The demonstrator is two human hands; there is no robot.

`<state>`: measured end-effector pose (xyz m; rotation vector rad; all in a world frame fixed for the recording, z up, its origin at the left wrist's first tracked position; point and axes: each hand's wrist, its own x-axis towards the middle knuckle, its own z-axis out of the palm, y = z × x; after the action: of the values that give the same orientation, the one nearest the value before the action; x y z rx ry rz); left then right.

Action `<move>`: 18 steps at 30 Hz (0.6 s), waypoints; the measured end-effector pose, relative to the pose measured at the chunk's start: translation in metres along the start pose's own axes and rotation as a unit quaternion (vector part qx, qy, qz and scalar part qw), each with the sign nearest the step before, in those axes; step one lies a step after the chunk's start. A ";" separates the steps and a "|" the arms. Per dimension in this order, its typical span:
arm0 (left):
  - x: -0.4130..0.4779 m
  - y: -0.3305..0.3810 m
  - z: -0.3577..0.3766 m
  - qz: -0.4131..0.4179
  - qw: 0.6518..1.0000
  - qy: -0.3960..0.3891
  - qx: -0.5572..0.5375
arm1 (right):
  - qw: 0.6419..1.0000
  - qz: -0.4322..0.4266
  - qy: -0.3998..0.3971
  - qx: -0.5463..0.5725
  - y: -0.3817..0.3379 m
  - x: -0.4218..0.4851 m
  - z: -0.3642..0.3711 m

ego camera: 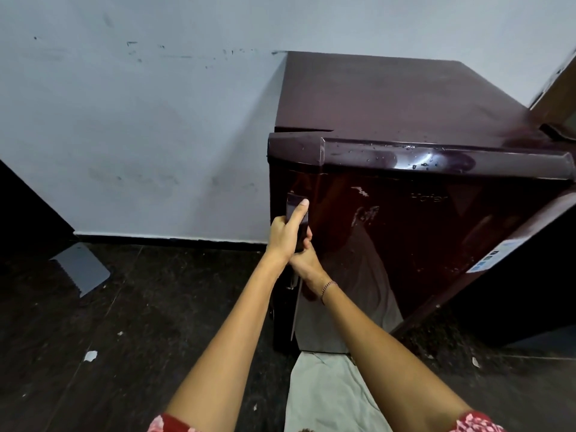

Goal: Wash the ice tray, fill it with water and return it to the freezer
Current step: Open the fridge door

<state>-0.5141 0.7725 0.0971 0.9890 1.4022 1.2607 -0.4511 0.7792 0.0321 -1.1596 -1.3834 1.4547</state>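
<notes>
One fridge (405, 232), one door handle (295, 204), two hands (285, 233) (307, 262), one bracelet (328, 286).

The handle (293, 201) was mostly buried under the left hand (284, 233) and the right hand (307, 261); the right hand's fingers were partly out of sight behind it; the fridge (405, 232) ran off the right edge; its lettering (429, 198) was too smeared to read; the label (491, 256) carried print too small to make out; anything inside was hidden.
</notes>
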 end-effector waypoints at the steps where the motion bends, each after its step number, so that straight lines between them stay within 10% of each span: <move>1: -0.001 0.001 0.000 -0.001 1.000 -0.003 0.000 | 1.000 0.000 0.002 0.006 -0.002 -0.002 0.000; 18: -0.059 -0.006 0.008 -0.033 0.998 0.014 -0.050 | 1.000 0.017 0.006 -0.003 0.012 -0.053 -0.004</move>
<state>-0.4941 0.7162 0.0995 0.8542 1.3688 1.2862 -0.4331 0.7283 0.0254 -1.1988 -1.3663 1.4673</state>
